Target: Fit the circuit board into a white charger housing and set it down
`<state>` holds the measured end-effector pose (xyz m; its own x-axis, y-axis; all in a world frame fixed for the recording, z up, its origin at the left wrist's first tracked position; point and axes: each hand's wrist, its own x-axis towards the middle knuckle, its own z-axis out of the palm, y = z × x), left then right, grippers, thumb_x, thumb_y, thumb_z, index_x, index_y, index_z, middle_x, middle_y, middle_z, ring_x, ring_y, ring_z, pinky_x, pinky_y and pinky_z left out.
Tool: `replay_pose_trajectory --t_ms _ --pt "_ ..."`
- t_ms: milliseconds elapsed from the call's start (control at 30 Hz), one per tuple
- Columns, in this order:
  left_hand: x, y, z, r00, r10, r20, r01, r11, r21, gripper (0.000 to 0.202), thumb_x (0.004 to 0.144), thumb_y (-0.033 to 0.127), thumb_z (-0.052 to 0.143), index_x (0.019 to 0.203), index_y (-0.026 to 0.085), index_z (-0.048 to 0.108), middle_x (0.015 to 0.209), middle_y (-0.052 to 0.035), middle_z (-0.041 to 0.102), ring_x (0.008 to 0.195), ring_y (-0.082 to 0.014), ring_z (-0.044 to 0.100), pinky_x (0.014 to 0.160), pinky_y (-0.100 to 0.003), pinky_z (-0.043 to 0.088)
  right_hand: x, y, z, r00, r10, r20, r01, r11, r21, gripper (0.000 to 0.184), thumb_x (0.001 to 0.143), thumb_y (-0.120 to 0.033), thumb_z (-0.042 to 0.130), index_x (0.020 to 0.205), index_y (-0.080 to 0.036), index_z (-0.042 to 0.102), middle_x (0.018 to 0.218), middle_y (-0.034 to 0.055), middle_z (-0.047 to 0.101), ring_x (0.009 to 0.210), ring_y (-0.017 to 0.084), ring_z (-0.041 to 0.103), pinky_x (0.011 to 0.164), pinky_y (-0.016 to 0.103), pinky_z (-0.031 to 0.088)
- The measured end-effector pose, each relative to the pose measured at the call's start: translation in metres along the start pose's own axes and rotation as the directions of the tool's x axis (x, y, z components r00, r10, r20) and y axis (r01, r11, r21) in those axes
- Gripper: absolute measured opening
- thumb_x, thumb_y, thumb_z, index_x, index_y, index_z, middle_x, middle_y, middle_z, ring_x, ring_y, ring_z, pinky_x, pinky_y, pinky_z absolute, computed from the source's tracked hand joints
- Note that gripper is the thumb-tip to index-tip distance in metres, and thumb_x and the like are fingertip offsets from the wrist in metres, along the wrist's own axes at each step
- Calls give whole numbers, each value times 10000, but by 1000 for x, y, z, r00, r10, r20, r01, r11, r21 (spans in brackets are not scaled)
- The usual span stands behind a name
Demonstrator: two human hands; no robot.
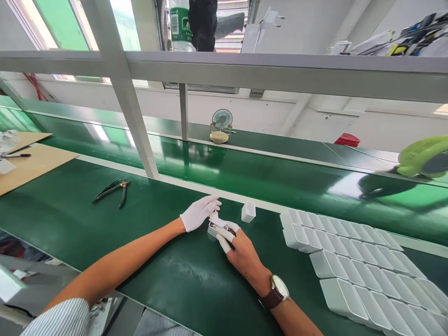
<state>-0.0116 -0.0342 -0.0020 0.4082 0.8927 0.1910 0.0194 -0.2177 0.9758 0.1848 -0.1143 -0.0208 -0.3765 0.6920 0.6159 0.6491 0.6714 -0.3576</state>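
My left hand (pixel 199 212), in a white glove, and my right hand (pixel 238 247), bare with white finger cots, meet over a small white box-shaped part (pixel 214 228) on the green bench top. Both hands pinch at this part; its details are hidden by the fingers. A wristwatch with a brown strap (pixel 278 290) sits on my right wrist. A separate small white cap-like piece (pixel 248 211) stands just to the right of the hands, untouched.
Rows of several white plastic housings (pixel 353 266) lie at the right. Pliers and tweezers (pixel 114 190) rest at the left, beside cardboard sheets (pixel 31 165). A small desk fan (pixel 221 125) stands behind the conveyor belt (pixel 280 177); a green fan (pixel 425 156) sits far right.
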Motion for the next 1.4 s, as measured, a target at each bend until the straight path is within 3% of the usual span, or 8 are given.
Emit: replay_pose_trajectory --t_ms 167,300,500,567,700,800,1267,1400 --pt "-2 -9 -1 994 -15 -105 2 993 -117 691 902 689 458 1310 140 556 1155 -176 668 1033 -270 654 764 -354 535 6 -4 -12 995 52 -85 -53 999 -12 381 969 -200 537 1332 -288 612 1178 106 651 993 222 694 828 352 620" --pt "-9 -8 -6 997 8 -82 -19 992 -126 647 919 647 473 1339 158 527 1185 -164 657 1060 -269 644 793 -360 531 4 -1 -11 999 19 49 -15 996 -90 362 977 -199 513 1320 -244 620 1085 115 673 880 222 692 740 342 617" --pt "-20 -1 4 998 65 -25 -60 985 163 645 873 580 594 1379 204 458 1264 -144 606 1055 -246 626 879 -417 536 4 2 -4 977 206 48 -211 960 185 288 968 -256 539 1223 -259 674 1186 112 657 1030 242 667 860 387 597" --pt "-26 0 13 986 167 -27 -149 934 325 839 722 548 769 1408 229 408 1323 -144 558 1053 -258 623 881 -443 548 7 -2 -5 902 423 90 -411 773 484 293 958 -322 565 1232 -274 659 1242 94 653 1065 250 661 835 387 601" --pt "-34 2 29 912 410 29 -362 767 529 772 696 362 820 1350 244 427 1278 -125 591 1115 -275 620 934 -468 542 14 -12 -7 653 619 438 -611 87 787 391 908 -458 629 1233 -241 646 1084 72 726 911 247 694 706 369 593" --pt "-35 5 33 876 482 30 -410 709 574 626 757 303 767 1291 234 447 1168 -103 650 1001 -237 659 842 -417 572 17 -16 -7 596 599 535 -601 -109 791 388 843 -451 713 1159 -227 690 976 48 740 872 234 682 720 351 568" --pt "-32 1 29 857 511 66 -463 708 533 623 747 367 793 1256 220 464 1137 -107 665 962 -225 665 804 -389 575 15 -17 -5 604 595 531 -612 -81 787 385 841 -474 705 1158 -255 697 999 38 742 896 239 682 750 358 567" --pt "-28 1 20 864 499 60 -477 777 411 724 683 459 831 1270 235 471 1189 -107 633 1079 -263 640 889 -435 557 10 -12 -5 683 650 332 -584 213 783 416 863 -479 681 1216 -260 659 1090 60 730 943 251 687 776 390 593"
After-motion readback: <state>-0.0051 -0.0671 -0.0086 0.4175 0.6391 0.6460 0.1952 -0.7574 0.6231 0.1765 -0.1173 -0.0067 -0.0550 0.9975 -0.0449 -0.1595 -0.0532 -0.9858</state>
